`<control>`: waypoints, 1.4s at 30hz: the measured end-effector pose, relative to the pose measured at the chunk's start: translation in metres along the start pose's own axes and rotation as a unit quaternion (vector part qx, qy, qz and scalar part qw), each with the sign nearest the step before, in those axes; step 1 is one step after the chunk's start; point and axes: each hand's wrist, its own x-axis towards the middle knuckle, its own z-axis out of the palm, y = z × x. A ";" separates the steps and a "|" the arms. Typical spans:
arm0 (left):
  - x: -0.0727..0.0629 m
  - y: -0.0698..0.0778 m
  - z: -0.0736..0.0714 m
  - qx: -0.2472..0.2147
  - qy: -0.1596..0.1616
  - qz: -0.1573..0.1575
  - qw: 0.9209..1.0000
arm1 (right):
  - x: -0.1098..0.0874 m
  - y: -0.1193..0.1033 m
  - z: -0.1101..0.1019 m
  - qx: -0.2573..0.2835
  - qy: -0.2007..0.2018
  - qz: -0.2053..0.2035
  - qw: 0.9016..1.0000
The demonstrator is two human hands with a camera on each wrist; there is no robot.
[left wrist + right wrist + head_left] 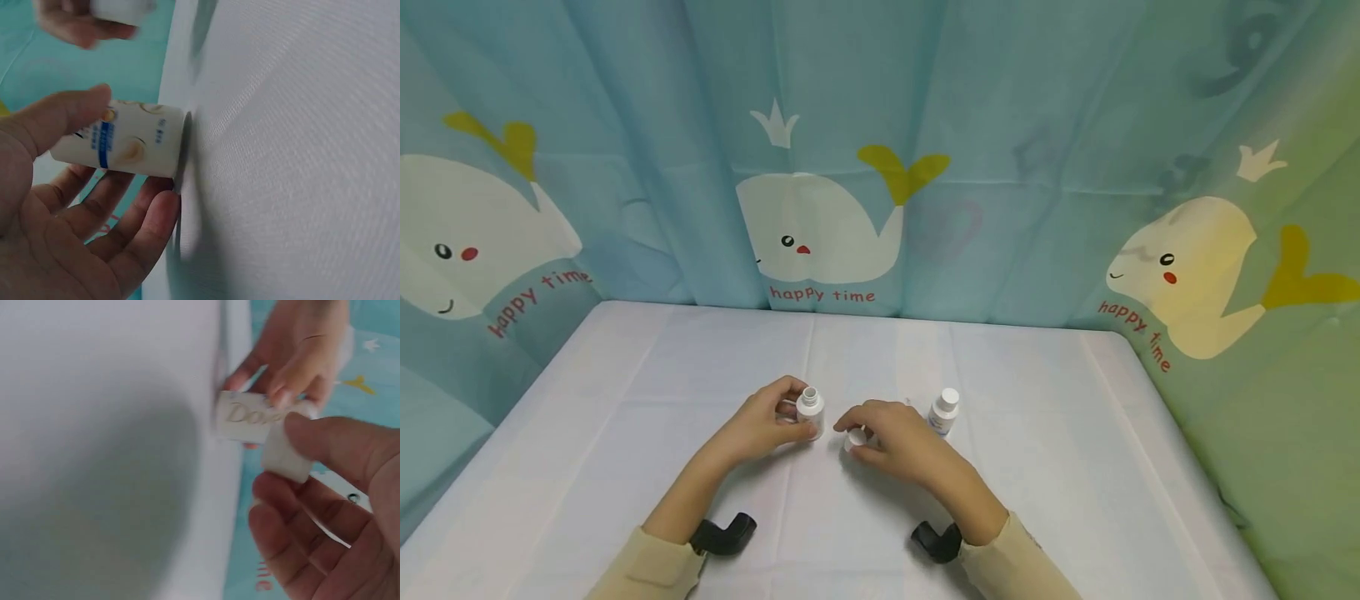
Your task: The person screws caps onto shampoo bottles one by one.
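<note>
In the head view my left hand (766,422) grips a small white bottle (810,414) between thumb and fingers. The bottle stands upright with a bare, uncapped neck. Its label (134,139) shows blue print in the left wrist view, and in the right wrist view part of the lettering is covered. To the right of it, my right hand (898,440) pinches a white cap (286,453) between thumb and fingers, apart from the bottle's neck. A second white bottle (944,412), with its cap on, stands just behind my right hand, its lower part near the wrist.
A white cloth covers the table (1037,467). Behind it hangs a blue-green curtain (1000,233) printed with whales, close to the table's far edge. Black curved pieces (726,534) are strapped at both wrists, by the beige sleeves.
</note>
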 end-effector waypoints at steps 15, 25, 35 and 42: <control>-0.011 0.033 0.009 -0.071 -0.016 0.050 0.996 | -0.025 -0.002 -0.046 0.156 0.155 -0.045 0.975; -0.019 0.051 0.018 -0.052 -0.054 0.064 0.995 | -0.030 -0.010 -0.055 0.192 0.197 -0.089 0.957; -0.023 0.053 0.021 -0.017 -0.083 0.085 0.993 | -0.028 -0.014 -0.049 0.201 0.181 -0.105 0.957; -0.023 0.054 0.022 -0.009 -0.081 0.096 0.992 | -0.028 -0.014 -0.046 0.204 0.167 -0.095 0.960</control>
